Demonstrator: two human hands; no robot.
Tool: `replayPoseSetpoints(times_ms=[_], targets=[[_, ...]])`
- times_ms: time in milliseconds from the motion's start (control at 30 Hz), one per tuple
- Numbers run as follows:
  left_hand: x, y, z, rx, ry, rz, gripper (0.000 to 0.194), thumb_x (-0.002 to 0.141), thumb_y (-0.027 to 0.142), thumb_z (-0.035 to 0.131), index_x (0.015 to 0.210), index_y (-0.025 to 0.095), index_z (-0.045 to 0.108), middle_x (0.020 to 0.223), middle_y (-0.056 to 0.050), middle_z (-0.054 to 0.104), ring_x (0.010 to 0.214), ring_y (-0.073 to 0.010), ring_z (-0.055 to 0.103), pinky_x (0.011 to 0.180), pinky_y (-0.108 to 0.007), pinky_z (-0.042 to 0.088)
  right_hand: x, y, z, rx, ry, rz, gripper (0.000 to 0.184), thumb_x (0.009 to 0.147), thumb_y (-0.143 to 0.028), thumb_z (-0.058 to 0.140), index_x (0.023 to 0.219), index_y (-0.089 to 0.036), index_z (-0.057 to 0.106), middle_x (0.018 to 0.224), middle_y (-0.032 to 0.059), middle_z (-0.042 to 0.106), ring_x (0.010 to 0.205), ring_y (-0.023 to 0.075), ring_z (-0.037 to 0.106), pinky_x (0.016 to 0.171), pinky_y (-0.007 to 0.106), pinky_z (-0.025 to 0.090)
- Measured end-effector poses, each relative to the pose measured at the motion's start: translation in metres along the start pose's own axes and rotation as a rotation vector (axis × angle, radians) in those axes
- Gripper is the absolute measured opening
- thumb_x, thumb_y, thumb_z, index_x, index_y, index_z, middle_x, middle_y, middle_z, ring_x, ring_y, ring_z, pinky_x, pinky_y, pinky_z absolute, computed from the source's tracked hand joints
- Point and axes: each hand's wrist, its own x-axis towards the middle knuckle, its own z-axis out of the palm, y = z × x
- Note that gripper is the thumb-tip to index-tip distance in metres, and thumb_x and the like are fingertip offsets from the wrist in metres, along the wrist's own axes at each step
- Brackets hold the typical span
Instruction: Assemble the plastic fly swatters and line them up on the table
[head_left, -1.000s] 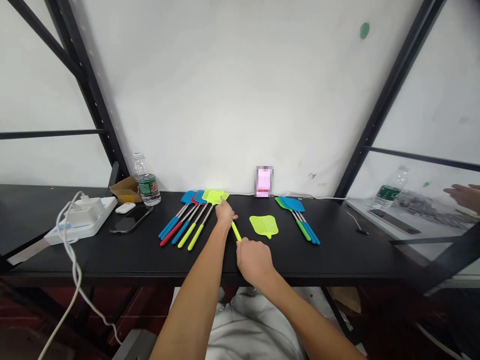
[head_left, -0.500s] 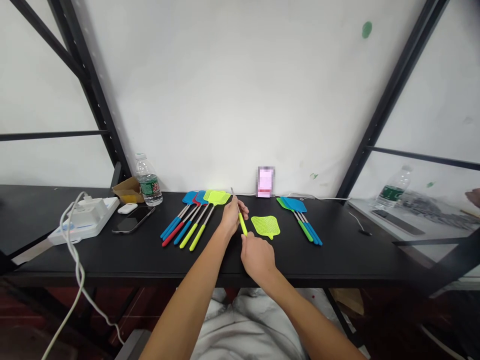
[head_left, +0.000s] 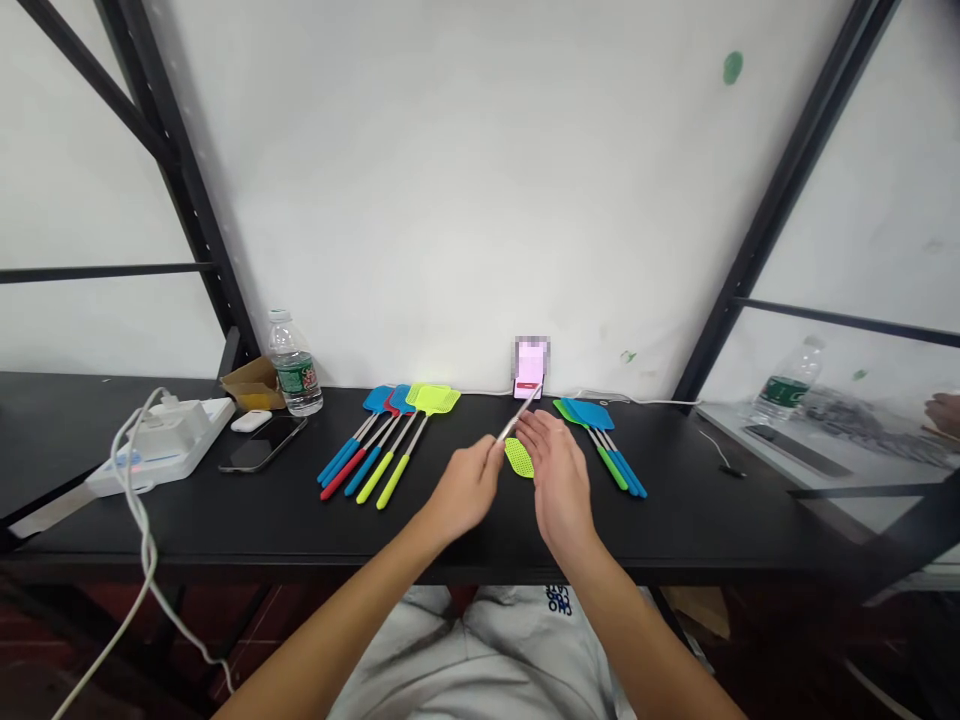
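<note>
Shiny metal shaft (head_left: 517, 416), matt plastic swatter head (head_left: 519, 458)

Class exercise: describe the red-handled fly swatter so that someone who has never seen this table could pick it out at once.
On the black table, just right of the water bottle, five fly swatters lie fanned out. Pick the second handle from the left: it is the only red one, among blue and lime handles.

Black counter (head_left: 187, 535) running across the lower middle of the frame. Toward the left, a white power strip (head_left: 161, 450), a dark smartphone (head_left: 262, 443), a white earbud case (head_left: 251, 421), a cardboard scrap (head_left: 253, 386) and a water bottle (head_left: 295, 375). At centre, a row of blue, red and yellow-green fly swatters (head_left: 390, 440). Right of centre, a blue-and-green bunch of fly swatters (head_left: 600, 448), with a lime swatter head (head_left: 519, 458) just beside it. Near the wall, a blurred pink upright card (head_left: 529, 370).
</note>
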Motion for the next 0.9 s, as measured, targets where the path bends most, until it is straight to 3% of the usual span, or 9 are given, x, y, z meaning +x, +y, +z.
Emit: replayPoseSetpoints(times_ms=[133,233,300,467,633,900], targets=[[-0.022,0.007,0.025,0.104,-0.068,0.046,0.031,0.098,0.037,0.03,0.079,0.021,0.048,0.074,-0.003,0.058,0.063,-0.0164,0.052,0.06,-0.027,0.033,-0.003,-0.008,0.007,0.314,0.108,0.171,0.034,0.089,-0.048,0.05,0.097,-0.017,0.06,0.082,0.0032,0.061,0.076,0.0156,0.062,0.077,0.033,0.05],[-0.03,0.006,0.037,0.045,-0.054,0.035,0.03,0.097,0.038,0.033,0.083,0.021,0.053,0.079,-0.007,0.063,0.067,-0.0193,0.056,0.064,-0.028,0.036,-0.005,-0.005,0.007,0.374,0.142,0.226,0.029,0.09,-0.045,0.05,0.08,-0.018,0.055,0.061,-0.0049,0.042,0.05,0.0085,0.043,0.052,0.024,0.042],[-0.033,0.005,0.039,-0.01,-0.054,0.02,0.031,0.097,0.038,0.034,0.087,0.021,0.056,0.08,-0.008,0.064,0.067,-0.0199,0.057,0.064,-0.028,0.036,-0.005,-0.002,0.006,0.384,0.131,0.24,0.037,0.092,-0.048,0.047,0.068,-0.02,0.044,0.056,-0.0072,0.031,0.043,0.0073,0.03,0.042,0.022,0.031],[-0.037,0.006,0.038,-0.104,-0.09,0.02,0.029,0.097,0.036,0.035,0.099,0.02,0.059,0.078,-0.006,0.063,0.062,-0.0182,0.054,0.062,-0.026,0.036,-0.004,-0.001,0.006,0.397,0.056,0.194,0.053,0.089,-0.063,0.043,0.061,-0.022,0.024,0.051,-0.0102,0.015,0.039,0.0068,0.013,0.035,0.02,0.017],[-0.036,0.01,0.039,-0.09,-0.136,0.065,0.03,0.098,0.033,0.031,0.1,0.019,0.058,0.072,-0.002,0.057,0.059,-0.0141,0.047,0.061,-0.025,0.034,0.0,-0.004,0.001,0.393,0.006,0.203,0.054,0.087,-0.065,0.045,0.061,-0.022,0.025,0.048,-0.0106,0.017,0.038,0.0061,0.012,0.033,0.019,0.015],[-0.034,0.01,0.038,-0.123,-0.171,0.013,0.035,0.099,0.036,0.028,0.089,0.017,0.055,0.064,0.003,0.046,0.055,-0.0109,0.038,0.058,-0.024,0.03,0.008,-0.002,-0.006,0.4,-0.046,0.267,0.054,0.086,-0.066,0.046,0.062,-0.022,0.025,0.048,-0.0112,0.015,0.038,0.0057,0.008,0.032,0.017,0.013]])
